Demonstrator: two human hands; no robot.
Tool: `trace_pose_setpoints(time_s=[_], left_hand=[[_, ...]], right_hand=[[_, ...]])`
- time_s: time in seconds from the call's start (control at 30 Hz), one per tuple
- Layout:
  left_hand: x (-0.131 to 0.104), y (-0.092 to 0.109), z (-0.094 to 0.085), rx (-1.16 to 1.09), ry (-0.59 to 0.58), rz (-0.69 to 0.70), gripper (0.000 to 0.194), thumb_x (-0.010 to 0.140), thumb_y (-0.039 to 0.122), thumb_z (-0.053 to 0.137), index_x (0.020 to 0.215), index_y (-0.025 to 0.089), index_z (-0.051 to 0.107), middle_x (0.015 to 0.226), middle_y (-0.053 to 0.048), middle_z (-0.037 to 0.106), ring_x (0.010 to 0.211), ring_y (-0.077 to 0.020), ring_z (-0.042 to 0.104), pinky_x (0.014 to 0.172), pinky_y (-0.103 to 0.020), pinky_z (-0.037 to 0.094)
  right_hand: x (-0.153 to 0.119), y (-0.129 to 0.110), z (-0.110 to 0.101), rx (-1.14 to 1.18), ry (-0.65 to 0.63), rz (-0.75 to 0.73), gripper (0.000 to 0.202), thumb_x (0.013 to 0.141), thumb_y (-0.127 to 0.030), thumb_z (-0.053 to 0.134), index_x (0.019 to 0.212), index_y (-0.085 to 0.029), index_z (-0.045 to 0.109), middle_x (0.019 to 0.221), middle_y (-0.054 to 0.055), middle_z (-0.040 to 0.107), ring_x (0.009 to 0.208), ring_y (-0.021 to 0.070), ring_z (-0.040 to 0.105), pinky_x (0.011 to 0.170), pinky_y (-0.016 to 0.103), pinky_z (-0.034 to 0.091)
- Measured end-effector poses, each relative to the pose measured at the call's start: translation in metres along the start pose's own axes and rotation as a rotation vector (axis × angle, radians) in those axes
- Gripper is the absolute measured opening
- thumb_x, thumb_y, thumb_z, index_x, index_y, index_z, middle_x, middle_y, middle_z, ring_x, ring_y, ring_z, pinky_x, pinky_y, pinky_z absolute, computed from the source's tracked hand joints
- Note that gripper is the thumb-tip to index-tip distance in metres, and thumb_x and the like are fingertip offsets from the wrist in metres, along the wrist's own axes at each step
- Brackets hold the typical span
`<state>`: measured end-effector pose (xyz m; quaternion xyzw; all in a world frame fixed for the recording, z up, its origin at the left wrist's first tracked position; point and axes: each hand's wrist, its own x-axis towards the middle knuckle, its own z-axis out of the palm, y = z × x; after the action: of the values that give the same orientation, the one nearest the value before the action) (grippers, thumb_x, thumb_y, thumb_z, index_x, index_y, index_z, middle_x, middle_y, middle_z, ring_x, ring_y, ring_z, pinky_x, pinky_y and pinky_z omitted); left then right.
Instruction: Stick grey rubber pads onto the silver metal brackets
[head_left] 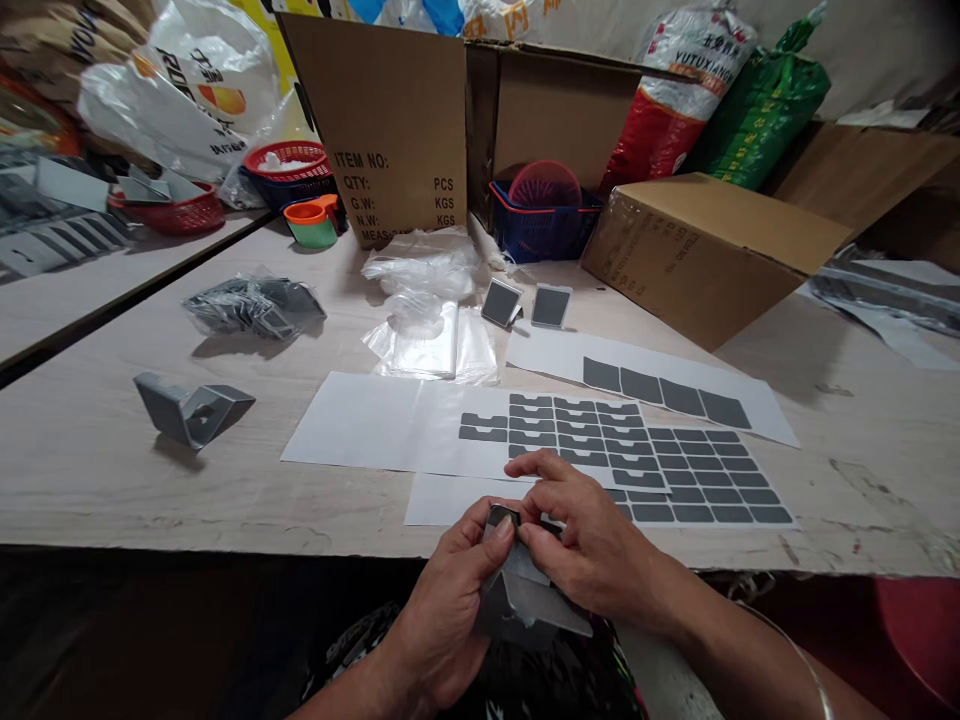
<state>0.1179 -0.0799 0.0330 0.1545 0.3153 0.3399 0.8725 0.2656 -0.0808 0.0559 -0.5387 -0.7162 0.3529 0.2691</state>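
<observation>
My left hand (450, 590) is closed around a grey bent stand (532, 605), holding it over the front edge of the table. Its thumb presses near a dark grey adhesive pad (501, 514) at the stand's upper end. My right hand (592, 535) pinches at that pad with the thumb and fingertips, its index finger reaching out above; the fingers partly hide the pad. Just beyond my hands lie white sheets with rows of notched dark grey pads (577, 430) and plain rectangular ones (731, 480). A strip with larger dark squares (667, 385) lies behind them.
A bare bent stand (195, 410) sits at left, near bagged grey parts (255, 303). Clear plastic bags (427, 320) and two padded stands (551, 306) are mid-table. Behind are cardboard boxes (397, 110), a blue basket (544, 225) and a tilted carton (697, 250).
</observation>
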Motion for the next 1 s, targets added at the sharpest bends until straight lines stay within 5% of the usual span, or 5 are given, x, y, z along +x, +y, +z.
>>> trace_pose_setpoints(time_s=[1.0], left_hand=[[-0.0013,0.0004,-0.0010,0.040,-0.017,-0.002,0.012,0.084,0.023,0.052,0.091,0.015,0.057,0.075,-0.004,0.060,0.060,-0.0097,0.055,0.057,-0.021,0.042]], right_hand=[[-0.0012,0.0033,-0.0028,-0.011,-0.025,-0.011,0.018,0.079,-0.008,0.046,0.064,-0.016,0.050,0.115,0.004,0.046,0.106,0.0145,0.048,0.084,0.031,0.043]])
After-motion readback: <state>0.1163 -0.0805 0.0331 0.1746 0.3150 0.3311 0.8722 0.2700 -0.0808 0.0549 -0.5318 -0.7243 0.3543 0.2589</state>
